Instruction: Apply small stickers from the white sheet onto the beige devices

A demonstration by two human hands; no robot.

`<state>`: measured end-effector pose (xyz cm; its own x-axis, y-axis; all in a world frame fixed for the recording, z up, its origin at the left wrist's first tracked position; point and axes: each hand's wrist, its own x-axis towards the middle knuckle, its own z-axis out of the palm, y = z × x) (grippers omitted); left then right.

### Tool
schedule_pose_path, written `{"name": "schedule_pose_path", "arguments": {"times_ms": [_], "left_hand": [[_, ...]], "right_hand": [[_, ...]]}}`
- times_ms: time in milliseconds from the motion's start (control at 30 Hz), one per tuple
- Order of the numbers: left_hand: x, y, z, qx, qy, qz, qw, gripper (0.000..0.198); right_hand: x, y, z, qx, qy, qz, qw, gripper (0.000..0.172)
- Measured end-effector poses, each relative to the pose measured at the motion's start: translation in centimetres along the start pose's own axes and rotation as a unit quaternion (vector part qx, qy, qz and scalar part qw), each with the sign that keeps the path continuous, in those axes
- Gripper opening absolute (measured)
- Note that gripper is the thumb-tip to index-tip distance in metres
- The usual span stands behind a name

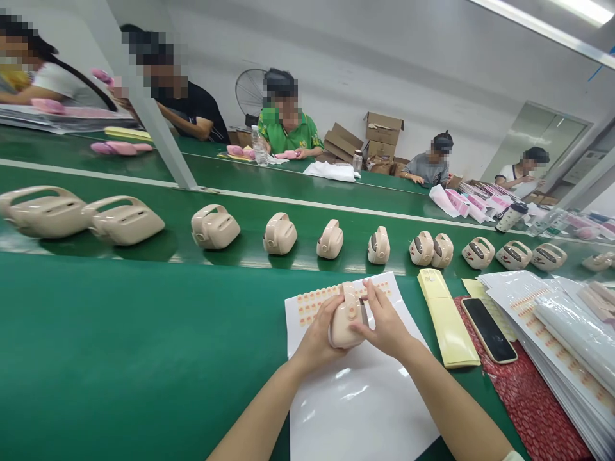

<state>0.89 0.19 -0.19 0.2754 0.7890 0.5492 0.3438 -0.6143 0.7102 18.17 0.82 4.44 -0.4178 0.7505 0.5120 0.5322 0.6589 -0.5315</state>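
A small beige handled appliance point(344, 325) is held just above a white sticker sheet point(355, 403). My left hand point(316, 338) is closed round its left side, the fingers partly hidden behind it. On the other side, my right hand point(388, 325) holds it too: the thumb lies on the body and the fingers reach up beside the carrying handle. The handle stands upright. Rows of small orange stickers point(307, 308) run along the sheet's far end, partly covered by the appliance and my hands.
A line of similar beige appliances point(215, 227) stands on the green belt point(250, 256) beyond. To the right lie yellow strips point(449, 326), a phone point(489, 330), red bubble wrap point(533, 400) and stacked sticker sheets point(542, 339). Several co-workers sit across; a slanted metal post point(154, 109) rises at left.
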Motion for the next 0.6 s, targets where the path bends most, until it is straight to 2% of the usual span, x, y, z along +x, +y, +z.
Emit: {"name": "schedule_pose_path", "arguments": {"times_ms": [67,233,400,500,533,600], "left_hand": [[0.0,0.1,0.0,-0.003,-0.003,0.008,1.0,0.083],[-0.1,0.1,0.0,-0.005,0.005,0.02,1.0,0.082],[-0.1,0.5,-0.1,-0.04,-0.021,0.017,0.999,0.082],[-0.4,1.2,-0.3,-0.127,-0.044,-0.057,0.989,0.08],[-0.5,1.5,-0.5,-0.175,-0.05,-0.094,0.979,0.081],[-0.9,1.8,-0.7,-0.292,-0.065,-0.159,0.941,0.089]], "right_hand": [[0.3,-0.2,0.1,0.052,-0.017,0.067,0.996,0.076],[1.7,-1.0,0.7,0.217,-0.042,0.191,0.956,0.058],[2.9,-0.7,1.5,0.247,0.001,0.263,0.933,0.043],[3.4,0.4,0.8,0.21,0.018,0.277,0.937,0.033],[3.4,0.8,0.4,0.196,0.001,0.274,0.942,0.029],[3.1,1.3,-0.6,0.191,-0.09,0.278,0.937,0.025]]}}
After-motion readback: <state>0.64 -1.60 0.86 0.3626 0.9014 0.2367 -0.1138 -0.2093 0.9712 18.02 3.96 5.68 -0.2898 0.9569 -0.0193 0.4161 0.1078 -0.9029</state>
